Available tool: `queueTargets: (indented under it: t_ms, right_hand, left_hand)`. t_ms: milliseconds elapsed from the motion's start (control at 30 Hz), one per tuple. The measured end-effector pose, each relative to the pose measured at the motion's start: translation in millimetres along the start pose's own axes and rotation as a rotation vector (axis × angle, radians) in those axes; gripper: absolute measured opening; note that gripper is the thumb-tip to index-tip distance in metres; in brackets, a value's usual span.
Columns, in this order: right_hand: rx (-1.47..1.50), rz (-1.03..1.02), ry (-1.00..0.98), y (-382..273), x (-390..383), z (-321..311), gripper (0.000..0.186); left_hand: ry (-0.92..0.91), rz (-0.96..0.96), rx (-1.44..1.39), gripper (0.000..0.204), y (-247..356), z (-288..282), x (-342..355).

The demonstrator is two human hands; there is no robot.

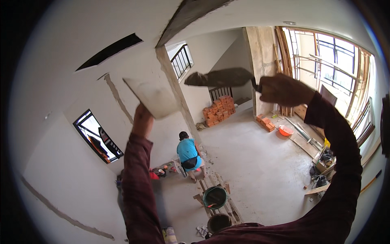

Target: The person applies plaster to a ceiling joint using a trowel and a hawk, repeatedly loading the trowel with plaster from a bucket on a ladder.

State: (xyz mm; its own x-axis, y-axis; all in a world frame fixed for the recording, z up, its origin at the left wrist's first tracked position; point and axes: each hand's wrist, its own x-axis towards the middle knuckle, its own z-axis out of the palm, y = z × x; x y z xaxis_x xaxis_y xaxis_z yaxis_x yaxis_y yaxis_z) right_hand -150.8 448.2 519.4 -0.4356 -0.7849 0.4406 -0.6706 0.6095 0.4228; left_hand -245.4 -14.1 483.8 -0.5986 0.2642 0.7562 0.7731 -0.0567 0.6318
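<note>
Seen from above, a person in a dark maroon long-sleeved top holds both arms raised over a room with a pale floor and walls. The left arm rises almost straight from the lower edge, its sleeve ending at the wrist. The left hand [143,121] is closed at the lower edge of a flat, pale board [158,95], which tilts up above it; most of the fingers are hidden, so whether they grip an edge or a handle cannot be told.

The right arm curves up along the right side, elbow bent outward, forearm slanting up and inward. The right hand [282,91] is curled into a tight fist around the handle of a trowel [227,77]. The trowel's long, dark blade points left, nearly level, its tip near the board but apart from it in this view.

Below, between the arms, a co-worker in a bright blue top [187,150] bends low beside the wall, back to the camera. Nearer stand a dark green bucket [215,198] on planks and a second bucket [219,223]. Farther off are stacked orange bricks [219,111] and an orange basin [286,130].
</note>
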Motion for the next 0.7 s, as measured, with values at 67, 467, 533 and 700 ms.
queueTargets:
  t_ms: [67, 467, 533, 700]
  right_hand:
    - [0.288, 0.378, -0.201, 7.0, 22.8, -19.9, 0.020]
    - [0.327, 0.469, -0.055, 109.0, 41.2, 17.7, 0.026]
    - [0.323, 0.459, -0.047, 115.5, 43.7, 30.2, 0.027]
    - [0.281, 0.567, -0.016, 96.2, 58.0, 23.1, 0.032]
  left_hand:
    - [-0.067, -0.003, -0.061, 0.043, 21.1, 12.8, 48.6]
    - [-0.178, -0.127, 0.280, 0.040, 7.0, -28.3, 219.9]
    - [-0.152, -0.118, 0.304, 0.031, -4.0, -23.5, 225.7]
    - [-0.130, -0.152, 0.385, 0.035, -12.3, -30.3, 230.8]
